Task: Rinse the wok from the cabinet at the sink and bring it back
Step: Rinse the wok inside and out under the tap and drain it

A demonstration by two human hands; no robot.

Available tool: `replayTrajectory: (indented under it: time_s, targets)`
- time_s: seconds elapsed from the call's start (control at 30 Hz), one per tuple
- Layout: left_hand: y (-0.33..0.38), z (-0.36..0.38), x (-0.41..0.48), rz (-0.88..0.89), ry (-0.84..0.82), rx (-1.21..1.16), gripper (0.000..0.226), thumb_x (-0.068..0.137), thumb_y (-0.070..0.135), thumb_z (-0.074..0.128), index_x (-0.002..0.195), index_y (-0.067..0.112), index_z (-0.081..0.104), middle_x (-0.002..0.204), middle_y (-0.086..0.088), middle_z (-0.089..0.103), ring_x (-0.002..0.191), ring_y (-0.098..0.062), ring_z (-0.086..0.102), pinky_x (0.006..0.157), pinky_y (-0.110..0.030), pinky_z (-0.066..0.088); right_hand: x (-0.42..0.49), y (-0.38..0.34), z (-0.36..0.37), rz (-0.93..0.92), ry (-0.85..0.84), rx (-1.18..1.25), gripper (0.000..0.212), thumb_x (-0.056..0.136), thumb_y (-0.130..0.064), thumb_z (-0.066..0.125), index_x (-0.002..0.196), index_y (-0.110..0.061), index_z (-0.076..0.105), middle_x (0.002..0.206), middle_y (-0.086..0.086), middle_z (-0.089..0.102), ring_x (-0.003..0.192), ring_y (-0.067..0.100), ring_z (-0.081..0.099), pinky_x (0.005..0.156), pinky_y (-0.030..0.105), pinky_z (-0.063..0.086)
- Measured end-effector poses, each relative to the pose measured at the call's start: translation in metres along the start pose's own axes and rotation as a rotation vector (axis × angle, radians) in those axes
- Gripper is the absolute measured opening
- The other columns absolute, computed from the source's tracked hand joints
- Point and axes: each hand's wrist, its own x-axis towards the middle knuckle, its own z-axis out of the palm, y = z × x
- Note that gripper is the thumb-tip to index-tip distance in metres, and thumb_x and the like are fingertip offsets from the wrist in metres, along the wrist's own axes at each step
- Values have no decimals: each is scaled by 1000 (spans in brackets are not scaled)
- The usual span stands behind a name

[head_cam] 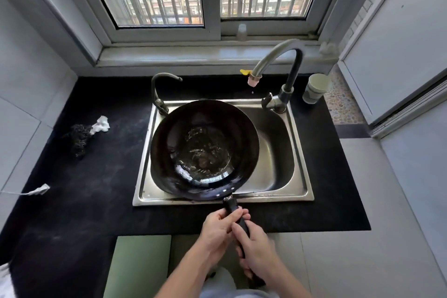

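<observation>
A black wok (204, 150) sits over the left part of the steel sink (300, 152), with a little water pooled in its bottom. Its dark handle (233, 208) sticks out over the sink's front rim toward me. My left hand (219, 230) grips the handle from the left, and my right hand (257, 249) grips it just below, from the right. The tall faucet (275, 63) arches over the sink's back right corner; its pink nozzle (253, 81) shows one falling drop and no stream.
A smaller tap (159, 91) stands at the sink's back left. A dark scrubber with a white handle (84, 134) lies on the black counter (84, 201) to the left. A grey cup (315, 88) stands at the back right. Green cabinet doors (137, 266) are below the counter.
</observation>
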Motion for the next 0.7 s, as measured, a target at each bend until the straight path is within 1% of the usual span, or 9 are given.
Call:
replayTrajectory:
  time_s: [0.1, 0.23, 0.3, 0.43, 0.57, 0.7]
  targets:
    - [-10, 0, -2, -6, -1, -1, 16, 89, 6, 66, 101, -4, 68, 93, -15, 76, 86, -21, 73, 86, -37, 56, -7, 12, 1, -8, 6, 0, 18, 101, -36, 54, 98, -21, 63, 53, -2, 54, 40, 15, 46, 38, 26, 37]
    - [-15, 10, -1, -25, -14, 11, 15, 90, 5, 65, 101, -4, 68, 92, -14, 76, 85, -21, 73, 80, -34, 58, -8, 19, -9, -9, 29, -9, 16, 102, -33, 54, 94, -22, 62, 53, -2, 54, 39, 12, 45, 39, 25, 36]
    - [-13, 16, 1, -30, -21, 17, 13, 91, 5, 64, 99, -3, 68, 91, -14, 76, 83, -21, 73, 78, -32, 58, -5, 18, -14, -2, 27, 0, 18, 102, -32, 53, 93, -19, 62, 52, -2, 53, 39, 12, 44, 40, 26, 36]
    - [-6, 27, 8, -34, -24, 14, 13, 91, 6, 64, 100, -4, 68, 89, -14, 75, 77, -21, 73, 67, -28, 60, 4, 12, -23, 13, 20, 24, 24, 101, -33, 54, 91, -13, 61, 51, -2, 53, 40, 15, 44, 41, 28, 35]
    - [3, 30, 12, -12, -6, -6, 19, 91, 8, 64, 104, -5, 68, 92, -15, 75, 83, -23, 72, 69, -29, 59, 11, -1, -29, -7, -19, -22, 27, 102, -35, 52, 94, -11, 60, 56, -1, 55, 38, 13, 47, 37, 27, 38]
    - [6, 22, 7, 4, 9, -19, 23, 92, 9, 64, 108, -6, 67, 97, -17, 74, 87, -25, 71, 70, -28, 58, 10, -7, -23, -9, -56, -24, 28, 102, -36, 52, 95, -10, 60, 56, -1, 55, 37, 13, 47, 35, 26, 37]
